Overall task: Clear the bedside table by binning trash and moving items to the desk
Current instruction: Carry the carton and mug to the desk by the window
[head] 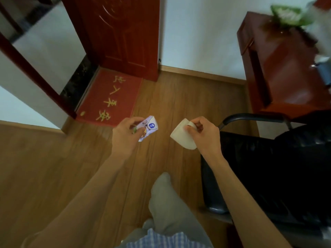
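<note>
Left grip (125, 135) closed on a small carton (147, 127); right grip (203, 133) closed on the handle of a cream mug (181, 136), mug tipped sideways. Both held out over the wooden floor (53, 167), well apart from each other, neither touching any surface.

Large to small: wooden floor fills most of view. Dark red door (118, 33) at top, open, with carved panels. Black office chair (268, 167) at right, armrest curving just beside the right hand. Reddish wooden desk (279, 65) at top right against the white wall; blurred green-and-white items (286, 15) on its surface, not identifiable. Red doormat (109, 97) at the door, four yellow Chinese characters on it, seen upside down; reads roughly as 出入平安. Person's grey trouser leg (170, 203) and blue checked shirt hem (161, 238) at bottom centre.

Carton: white/lilac with cartoon print and a round blue logo; text too small to read. Mug plain, no markings.
</note>
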